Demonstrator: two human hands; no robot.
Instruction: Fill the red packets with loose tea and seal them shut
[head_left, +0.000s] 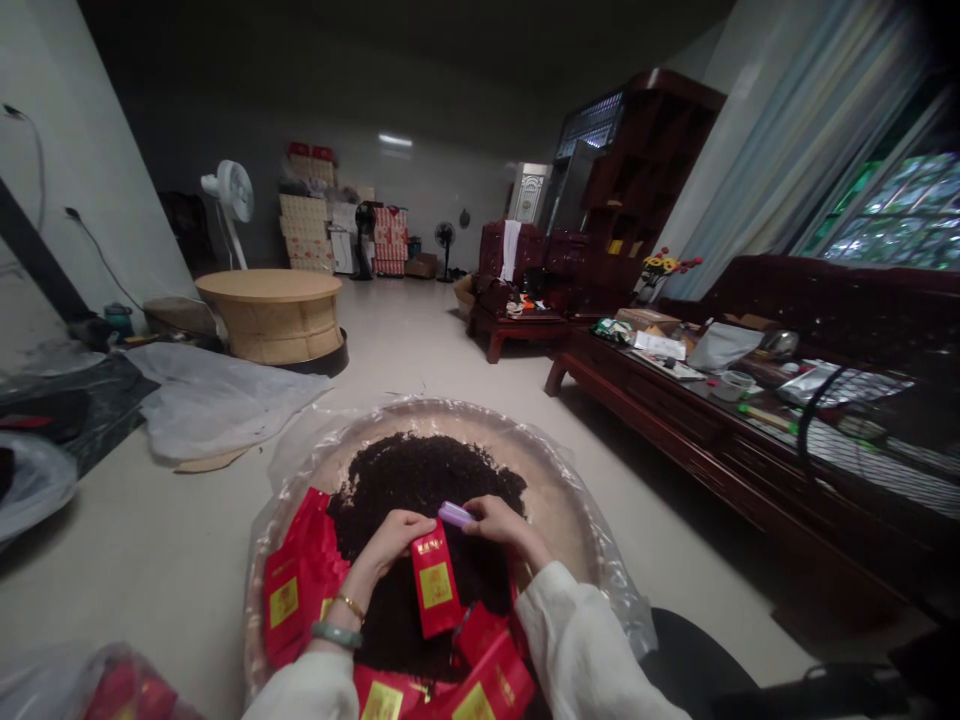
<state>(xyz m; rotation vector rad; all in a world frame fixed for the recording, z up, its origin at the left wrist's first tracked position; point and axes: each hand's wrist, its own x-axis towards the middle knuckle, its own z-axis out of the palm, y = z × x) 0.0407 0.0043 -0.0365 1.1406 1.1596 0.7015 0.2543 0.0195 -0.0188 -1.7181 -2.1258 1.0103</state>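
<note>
My left hand pinches the top of a small red packet with a yellow label and holds it upright. My right hand grips a small purple scoop just above the packet's mouth. Both hands hover over a heap of dark loose tea leaves in a wide round tray lined with clear plastic. More red packets lie in a pile along the tray's left side, and others lie near my sleeves.
A long dark wooden table with clutter runs along the right, with a sofa behind it. A round wooden tub and a white fan stand at the back left. Plastic sheeting lies on the floor.
</note>
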